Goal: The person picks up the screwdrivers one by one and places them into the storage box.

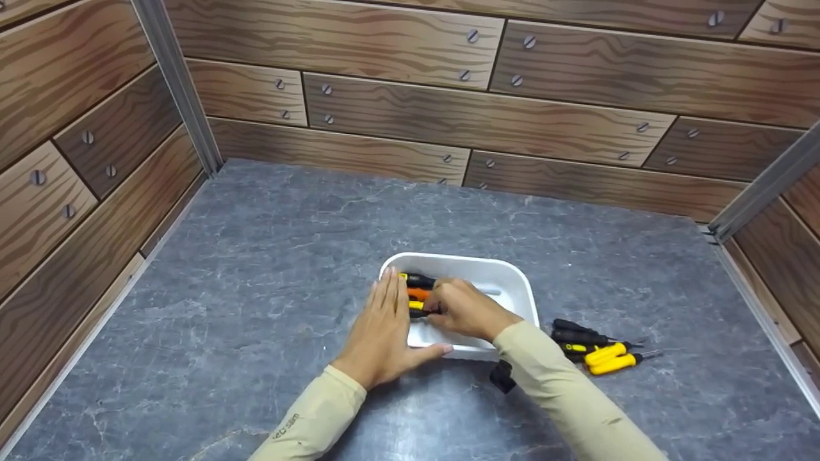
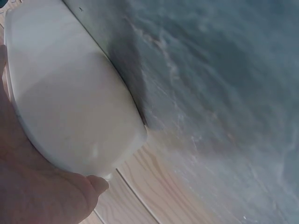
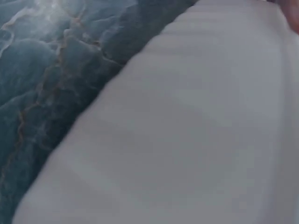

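In the head view a white tray (image 1: 530, 298) holds screwdrivers at its left end. My left hand (image 1: 382, 330) lies along the tray's left side with straight fingers, thumb stretched along the front rim. The left wrist view has that thumb (image 2: 93, 186) at the tray's pale outer wall (image 2: 74, 98). Reaching inside, my right hand (image 1: 466, 307) has its fingers curled at a yellow-and-black screwdriver (image 1: 416, 306), its shaft end hidden by the hand. Beside it lie an orange handle (image 1: 418, 294) and a black-handled screwdriver (image 1: 419, 280). The tray's white side (image 3: 187, 116) fills most of the right wrist view.
Right of the tray, several black-handled screwdrivers (image 1: 570, 328) and two yellow-handled screwdrivers (image 1: 614, 365) lie in a bunch on the grey marbled table (image 1: 288, 256). A black strap piece (image 1: 502, 378) shows beside the right wrist. Wood-patterned walls (image 1: 384, 115) enclose the table.
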Demonstrator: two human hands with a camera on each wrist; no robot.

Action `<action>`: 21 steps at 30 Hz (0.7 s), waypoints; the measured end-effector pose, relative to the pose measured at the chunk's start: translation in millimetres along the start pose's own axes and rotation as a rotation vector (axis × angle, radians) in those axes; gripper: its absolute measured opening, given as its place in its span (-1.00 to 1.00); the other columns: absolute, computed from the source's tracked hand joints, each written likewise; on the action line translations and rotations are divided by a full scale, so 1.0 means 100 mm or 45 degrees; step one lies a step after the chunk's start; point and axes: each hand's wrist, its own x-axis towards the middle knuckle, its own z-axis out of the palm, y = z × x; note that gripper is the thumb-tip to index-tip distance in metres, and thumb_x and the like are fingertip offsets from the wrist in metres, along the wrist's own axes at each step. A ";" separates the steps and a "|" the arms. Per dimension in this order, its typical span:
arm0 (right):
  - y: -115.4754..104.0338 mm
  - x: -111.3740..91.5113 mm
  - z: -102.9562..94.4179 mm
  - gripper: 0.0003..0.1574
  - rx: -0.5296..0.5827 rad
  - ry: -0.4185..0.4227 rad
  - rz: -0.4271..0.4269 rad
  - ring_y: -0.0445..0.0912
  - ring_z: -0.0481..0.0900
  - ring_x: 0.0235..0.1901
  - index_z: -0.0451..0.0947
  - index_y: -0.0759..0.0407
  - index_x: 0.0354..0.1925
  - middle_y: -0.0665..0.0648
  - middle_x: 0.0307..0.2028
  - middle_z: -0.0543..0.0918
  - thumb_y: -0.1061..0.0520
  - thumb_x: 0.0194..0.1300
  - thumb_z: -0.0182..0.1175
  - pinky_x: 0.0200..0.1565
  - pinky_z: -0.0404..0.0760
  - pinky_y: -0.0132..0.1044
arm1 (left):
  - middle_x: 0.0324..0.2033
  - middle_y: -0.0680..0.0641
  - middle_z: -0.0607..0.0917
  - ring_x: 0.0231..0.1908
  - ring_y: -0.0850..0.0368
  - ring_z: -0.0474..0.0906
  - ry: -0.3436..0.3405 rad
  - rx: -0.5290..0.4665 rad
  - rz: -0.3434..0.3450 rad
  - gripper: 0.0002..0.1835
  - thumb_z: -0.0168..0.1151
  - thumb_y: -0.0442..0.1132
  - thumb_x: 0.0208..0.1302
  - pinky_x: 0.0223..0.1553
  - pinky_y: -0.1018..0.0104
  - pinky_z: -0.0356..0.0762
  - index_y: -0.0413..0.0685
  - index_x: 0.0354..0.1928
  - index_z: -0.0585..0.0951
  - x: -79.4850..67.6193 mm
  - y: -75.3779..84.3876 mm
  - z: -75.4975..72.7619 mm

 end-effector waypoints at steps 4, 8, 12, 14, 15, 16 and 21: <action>0.03 0.01 0.06 -0.92 0.015 -0.001 -0.004 -0.11 0.57 -0.39 0.77 0.23 -0.39 0.07 -0.42 0.74 0.35 0.11 0.39 -0.26 0.62 -0.19 | 0.49 -0.50 0.01 0.54 -0.27 -0.14 0.015 -0.010 0.004 0.35 -0.22 0.68 0.19 0.54 -0.05 -0.13 -0.56 0.48 0.06 0.00 0.00 0.01; 0.04 0.02 0.11 -0.94 -0.015 0.039 -0.032 -0.14 0.55 -0.40 0.76 0.20 -0.42 0.04 -0.43 0.70 0.34 0.10 0.41 -0.28 0.60 -0.19 | 0.49 -0.51 0.03 0.54 -0.28 -0.12 0.046 -0.028 0.012 0.34 -0.16 0.66 0.20 0.54 -0.05 -0.11 -0.57 0.47 0.08 -0.01 -0.01 0.01; 0.03 0.01 0.14 -0.94 -0.036 0.079 -0.052 -0.13 0.54 -0.41 0.76 0.20 -0.44 0.04 -0.44 0.66 0.33 0.10 0.42 -0.29 0.60 -0.19 | 0.49 -0.51 0.02 0.54 -0.29 -0.12 0.044 -0.032 0.017 0.33 -0.18 0.66 0.21 0.53 -0.05 -0.11 -0.55 0.48 0.09 -0.01 0.00 0.01; 0.03 0.01 0.15 -0.95 -0.038 0.086 -0.055 -0.12 0.55 -0.39 0.77 0.20 -0.41 0.05 -0.41 0.67 0.33 0.11 0.42 -0.26 0.62 -0.19 | 0.50 -0.50 0.01 0.54 -0.28 -0.14 0.029 -0.021 0.012 0.33 -0.21 0.66 0.20 0.54 -0.05 -0.12 -0.54 0.49 0.08 0.00 -0.01 0.02; 0.03 0.01 0.16 -0.95 -0.039 0.088 -0.058 -0.11 0.56 -0.38 0.77 0.21 -0.40 0.06 -0.40 0.68 0.33 0.12 0.42 -0.25 0.63 -0.19 | 0.50 -0.50 0.01 0.54 -0.28 -0.14 0.026 -0.016 0.009 0.33 -0.22 0.67 0.20 0.54 -0.05 -0.12 -0.53 0.49 0.08 0.00 -0.01 0.01; 0.03 0.01 0.16 -0.94 -0.042 0.092 -0.064 -0.10 0.57 -0.37 0.77 0.21 -0.38 0.07 -0.38 0.68 0.33 0.12 0.42 -0.24 0.64 -0.18 | 0.50 -0.50 0.01 0.54 -0.29 -0.14 0.024 -0.011 0.007 0.33 -0.22 0.67 0.20 0.53 -0.05 -0.12 -0.53 0.49 0.08 0.00 -0.01 0.01; 0.04 0.03 0.20 -0.91 -0.055 0.111 -0.088 -0.08 0.61 -0.34 0.77 0.23 -0.36 0.10 -0.35 0.70 0.34 0.10 0.43 -0.21 0.66 -0.17 | 0.49 -0.50 0.02 0.54 -0.29 -0.14 0.026 0.004 0.008 0.33 -0.24 0.67 0.21 0.53 -0.06 -0.11 -0.53 0.48 0.09 -0.01 -0.02 0.01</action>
